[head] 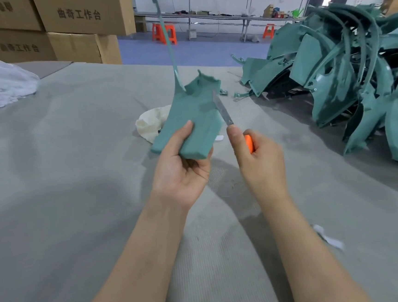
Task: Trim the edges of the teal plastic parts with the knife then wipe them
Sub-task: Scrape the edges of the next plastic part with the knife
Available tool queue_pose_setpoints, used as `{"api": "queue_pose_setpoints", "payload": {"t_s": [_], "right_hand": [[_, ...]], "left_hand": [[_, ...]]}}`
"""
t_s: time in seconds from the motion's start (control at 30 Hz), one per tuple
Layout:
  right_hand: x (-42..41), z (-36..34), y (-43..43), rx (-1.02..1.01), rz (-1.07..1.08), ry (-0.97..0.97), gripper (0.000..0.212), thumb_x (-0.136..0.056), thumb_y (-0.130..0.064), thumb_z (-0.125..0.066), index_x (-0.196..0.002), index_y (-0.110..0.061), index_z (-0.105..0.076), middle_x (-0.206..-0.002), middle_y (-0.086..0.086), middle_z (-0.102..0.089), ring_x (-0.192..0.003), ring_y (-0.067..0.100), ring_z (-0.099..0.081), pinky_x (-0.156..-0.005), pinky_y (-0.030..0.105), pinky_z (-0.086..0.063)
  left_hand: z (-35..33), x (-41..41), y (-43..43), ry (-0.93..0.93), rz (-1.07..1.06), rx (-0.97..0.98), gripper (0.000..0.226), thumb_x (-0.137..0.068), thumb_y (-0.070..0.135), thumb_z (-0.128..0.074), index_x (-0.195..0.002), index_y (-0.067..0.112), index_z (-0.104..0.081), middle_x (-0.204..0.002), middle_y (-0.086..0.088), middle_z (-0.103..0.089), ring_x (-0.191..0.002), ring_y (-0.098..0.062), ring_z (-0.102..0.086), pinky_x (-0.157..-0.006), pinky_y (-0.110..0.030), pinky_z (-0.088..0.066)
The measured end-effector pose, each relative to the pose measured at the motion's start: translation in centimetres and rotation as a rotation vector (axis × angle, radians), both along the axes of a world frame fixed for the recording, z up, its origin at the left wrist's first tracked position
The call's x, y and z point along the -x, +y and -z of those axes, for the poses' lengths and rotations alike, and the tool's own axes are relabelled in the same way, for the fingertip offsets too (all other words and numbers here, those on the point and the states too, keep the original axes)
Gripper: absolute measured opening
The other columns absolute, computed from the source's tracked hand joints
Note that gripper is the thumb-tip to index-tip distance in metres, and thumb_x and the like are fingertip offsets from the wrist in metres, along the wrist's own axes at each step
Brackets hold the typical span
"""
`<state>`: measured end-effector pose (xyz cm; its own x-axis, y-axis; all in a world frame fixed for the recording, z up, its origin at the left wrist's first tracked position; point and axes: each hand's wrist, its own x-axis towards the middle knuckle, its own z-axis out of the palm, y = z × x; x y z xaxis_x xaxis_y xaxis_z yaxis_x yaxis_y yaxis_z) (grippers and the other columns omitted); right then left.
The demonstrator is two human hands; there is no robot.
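The left hand [182, 169] grips the lower end of a teal part [195, 117], thumb on top, fingers curled beneath, holding it above the grey table [74, 166]. Just right of the part, the right hand [260, 162] is clenched round an orange-handled knife [223, 111], blade against the part's right edge. A white cloth [150, 125] lies just behind the part, a heap of teal parts [344, 65] farther right, cardboard boxes [74, 24] far behind, to the left
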<state>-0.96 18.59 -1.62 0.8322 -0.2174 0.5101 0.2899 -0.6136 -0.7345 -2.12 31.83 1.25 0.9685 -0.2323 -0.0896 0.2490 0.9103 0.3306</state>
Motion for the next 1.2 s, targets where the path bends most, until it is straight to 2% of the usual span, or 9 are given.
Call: {"api": "queue_pose_setpoints", "payload": {"t_s": [0.17,0.23,0.33,0.47,0.6,0.83,0.9,1.03,1.2], "right_hand": [[-0.3,-0.2,-1.2,-0.054,0.041,-0.001,0.078,-0.074,-0.079,-0.034,-0.062,-0.002,-0.040,-0.048,-0.005,-0.026,-0.049,0.012,-0.028,-0.049,0.028,-0.026],[0.0,-0.4,-1.5,-0.064,0.006,-0.021,0.083,-0.075,-0.078,-0.034,-0.066,0.004,-0.046,-0.051,0.006,-0.032,-0.050,0.013,-0.030,-0.049,0.029,-0.027],[0.5,-0.5,-1.4,-0.042,-0.103,-0.019,0.081,-0.076,-0.075,-0.036,-0.067,0.005,-0.049,-0.059,0.022,-0.045,-0.053,0.023,-0.036,-0.050,0.032,-0.030],[0.8,-0.5,-0.8,0.007,-0.258,0.008,0.075,-0.077,-0.072,-0.038,-0.064,0.002,-0.047,-0.053,0.007,-0.034,-0.050,0.010,-0.031,-0.048,0.027,-0.026],[0.8,-0.4,-0.8,0.025,-0.318,0.030,0.078,-0.077,-0.072,-0.037,-0.064,0.005,-0.044,-0.055,0.012,-0.035,-0.052,0.012,-0.031,-0.051,0.034,-0.028],[0.6,-0.4,-0.9,0.040,-0.148,0.011,0.073,-0.073,-0.077,-0.035,-0.061,-0.007,-0.050,-0.049,-0.003,-0.033,-0.046,0.009,-0.032,-0.047,0.024,-0.027],[0.5,-0.4,-1.0,0.036,-0.091,0.004,0.074,-0.073,-0.078,-0.035,-0.060,-0.006,-0.045,-0.047,-0.006,-0.031,-0.046,0.010,-0.031,-0.046,0.025,-0.026],[0.4,-0.3,-0.9,0.030,-0.019,-0.025,0.062,-0.075,-0.077,-0.037,-0.054,-0.019,-0.027,-0.044,-0.006,-0.032,-0.046,0.013,-0.029,-0.046,0.024,-0.020],[0.1,-0.2,-0.9,0.034,0.087,-0.048,0.065,-0.074,-0.080,-0.034,-0.056,-0.018,-0.026,-0.044,-0.004,-0.031,-0.047,0.014,-0.031,-0.045,0.025,-0.018]], "left_hand": [[-0.1,-0.1,0.2,0.030,-0.037,-0.045,0.014,-0.082,0.011,-0.060,-0.096,0.010,-0.062,-0.086,-0.006,-0.067,-0.060,-0.013,-0.063,-0.036,-0.014,-0.043],[-0.1,-0.2,0.5,0.033,-0.041,-0.049,0.010,-0.083,0.011,-0.059,-0.092,0.010,-0.061,-0.080,-0.005,-0.066,-0.053,-0.013,-0.063,-0.033,-0.014,-0.040],[-0.1,-0.2,0.7,0.010,-0.010,-0.078,0.021,-0.074,0.014,-0.061,-0.095,0.012,-0.060,-0.075,-0.003,-0.065,-0.052,-0.010,-0.060,-0.030,-0.013,-0.036],[0.0,-0.3,0.9,-0.017,0.027,-0.095,0.023,-0.072,0.014,-0.060,-0.095,0.012,-0.058,-0.071,-0.001,-0.063,-0.052,-0.008,-0.057,-0.028,-0.011,-0.032],[0.1,-0.3,0.9,-0.034,0.051,-0.085,0.015,-0.072,0.013,-0.059,-0.087,0.012,-0.058,-0.066,0.000,-0.063,-0.051,-0.007,-0.057,-0.028,-0.009,-0.031],[0.2,-0.2,0.9,-0.046,0.150,-0.101,0.021,-0.076,0.015,-0.057,-0.096,0.009,-0.060,-0.074,-0.003,-0.064,-0.053,-0.008,-0.059,-0.028,-0.010,-0.034],[0.2,-0.2,0.9,-0.045,0.165,-0.120,0.022,-0.077,0.015,-0.056,-0.098,0.010,-0.061,-0.074,-0.003,-0.064,-0.052,-0.008,-0.059,-0.028,-0.011,-0.034],[0.2,-0.3,0.9,-0.037,0.177,-0.150,0.026,-0.075,0.015,-0.057,-0.101,0.010,-0.060,-0.073,-0.003,-0.064,-0.051,-0.009,-0.058,-0.027,-0.011,-0.034],[0.3,-0.3,0.9,-0.030,0.194,-0.173,0.030,-0.075,0.015,-0.058,-0.104,0.012,-0.060,-0.072,-0.003,-0.065,-0.053,-0.009,-0.059,-0.028,-0.010,-0.035]]}}
